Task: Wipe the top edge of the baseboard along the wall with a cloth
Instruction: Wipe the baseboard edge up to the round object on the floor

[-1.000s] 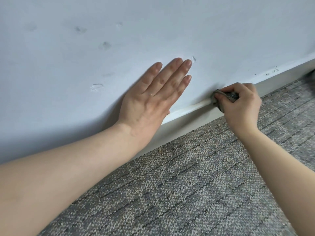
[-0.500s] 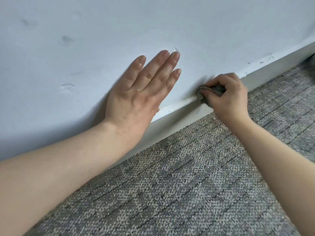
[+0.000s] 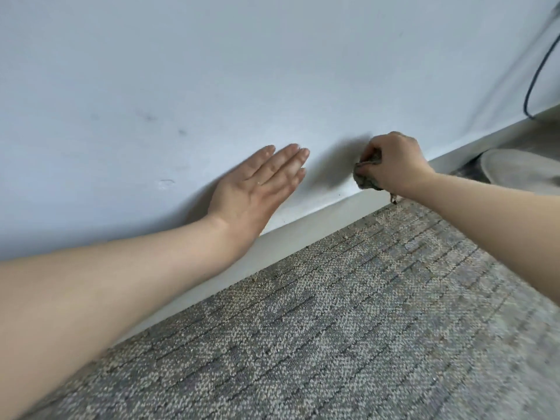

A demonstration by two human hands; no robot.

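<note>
My right hand (image 3: 394, 165) has its grip clamped on a crumpled grey cloth (image 3: 365, 177), a soft wad at the top edge of the smooth white baseboard (image 3: 318, 219), a flat strip running lower left to upper right. My left hand (image 3: 257, 189) lies flat on the matte wall (image 3: 212, 71), fingers straight.

pale blue wall (image 3: 212, 71), white baseboard (image 3: 303, 231), mottled grey carpet (image 3: 333, 328)
</note>
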